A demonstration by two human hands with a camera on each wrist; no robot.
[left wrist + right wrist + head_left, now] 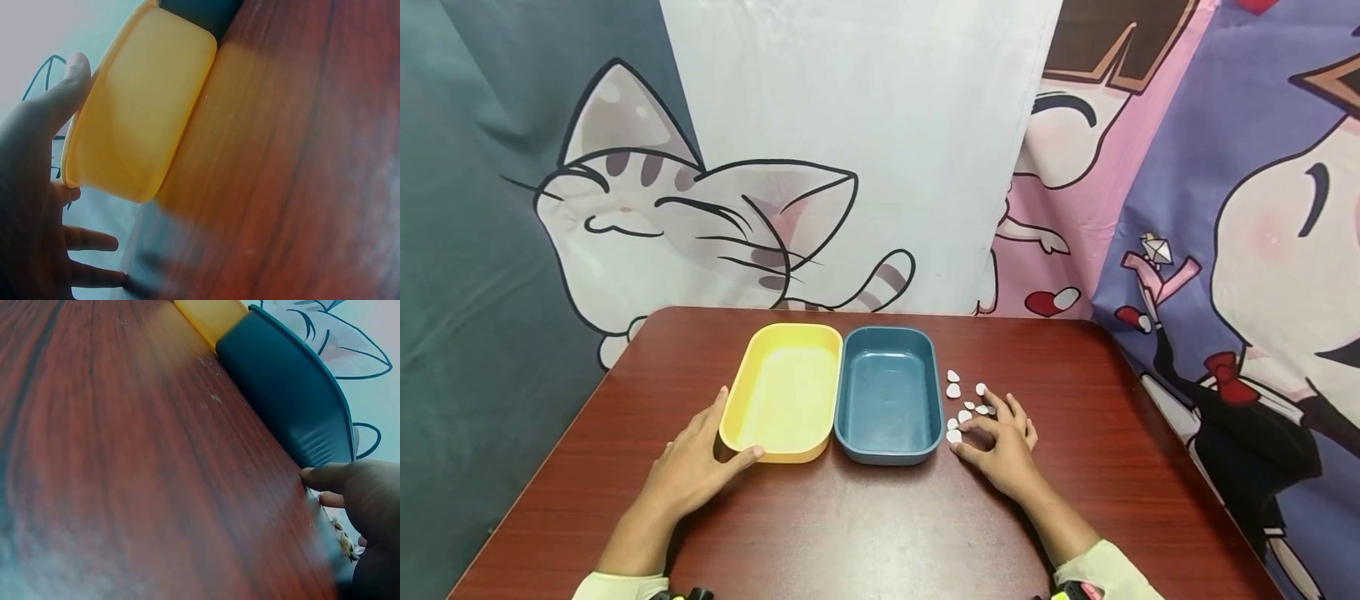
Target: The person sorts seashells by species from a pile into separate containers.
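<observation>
We note the left hand (pixel 695 461) spread, thumb at the near rim of the yellow tray (pixel 782 400) left of the blue tray (pixel 886 410), presumably steadying it; the right hand (pixel 1009 454), right of the blue tray, curves thumb and forefinger about a white piece (pixel 954 436), though whether pinched we cannot tell. Farther white pieces (pixel 953 391) lie right of the blue tray, scattered, we judge, for easy reach

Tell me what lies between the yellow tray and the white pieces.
The blue tray stands between the yellow tray and the white pieces; the head view shows it.
</observation>
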